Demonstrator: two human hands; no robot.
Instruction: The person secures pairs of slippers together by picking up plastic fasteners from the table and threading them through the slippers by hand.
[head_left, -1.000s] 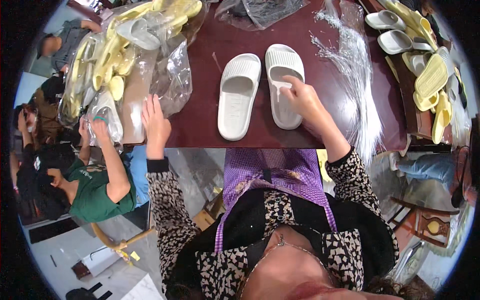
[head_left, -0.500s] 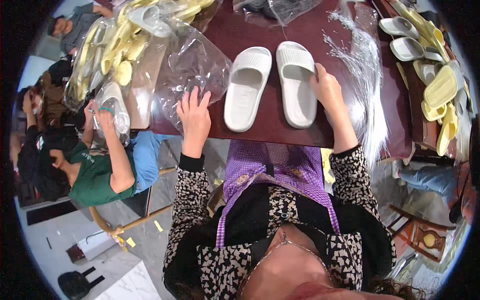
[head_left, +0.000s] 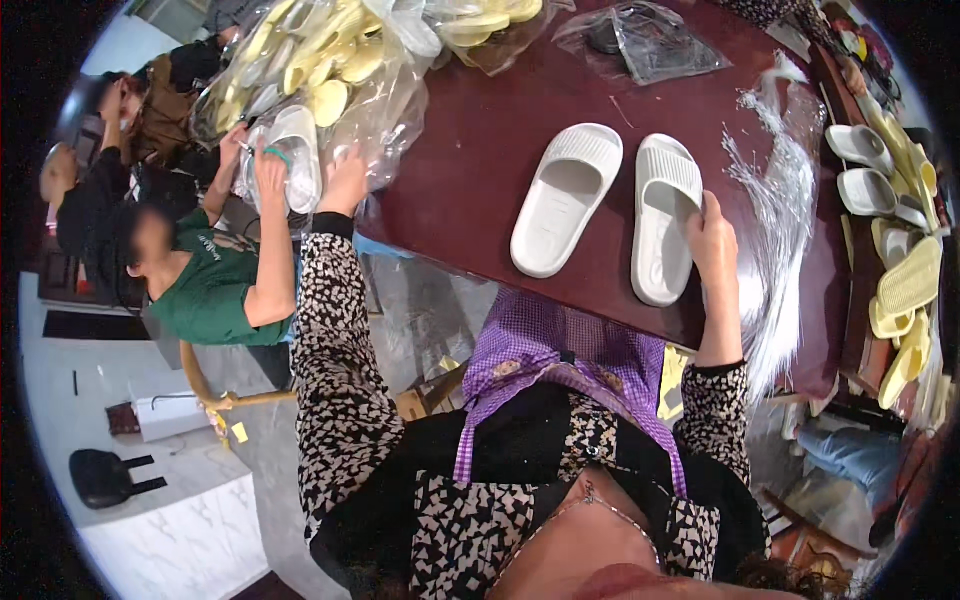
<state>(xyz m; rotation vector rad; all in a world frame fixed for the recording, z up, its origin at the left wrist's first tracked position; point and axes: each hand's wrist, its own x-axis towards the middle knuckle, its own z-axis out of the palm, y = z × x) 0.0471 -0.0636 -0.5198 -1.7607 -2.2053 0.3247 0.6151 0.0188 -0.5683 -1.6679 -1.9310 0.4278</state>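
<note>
Two white slide slippers stand side by side on the dark red table, soles down and toe straps pointing away from me. My right hand point(head_left: 714, 238) is closed on the outer edge of the right slipper point(head_left: 665, 235), just behind its strap. The left slipper point(head_left: 552, 225) stands free, with no hand on it. My left hand point(head_left: 345, 182) reaches far left to a crumpled clear plastic bag point(head_left: 392, 140) by the table's edge. Its fingers are small and partly lost against the plastic, so their grip is unclear.
Left, a person in a green shirt point(head_left: 235, 275) handles a bagged white slipper point(head_left: 298, 160) beside heaped yellow slippers point(head_left: 330, 60). A bundle of thin white ties point(head_left: 775, 230) lies right. More slippers point(head_left: 905, 275) are beyond it. A clear bag with dark contents point(head_left: 645, 45) lies at the back.
My left hand has swung left from beside the slippers, and the clear bag has shifted left too. My right hand stays at the right slipper. The whole view has turned somewhat.
</note>
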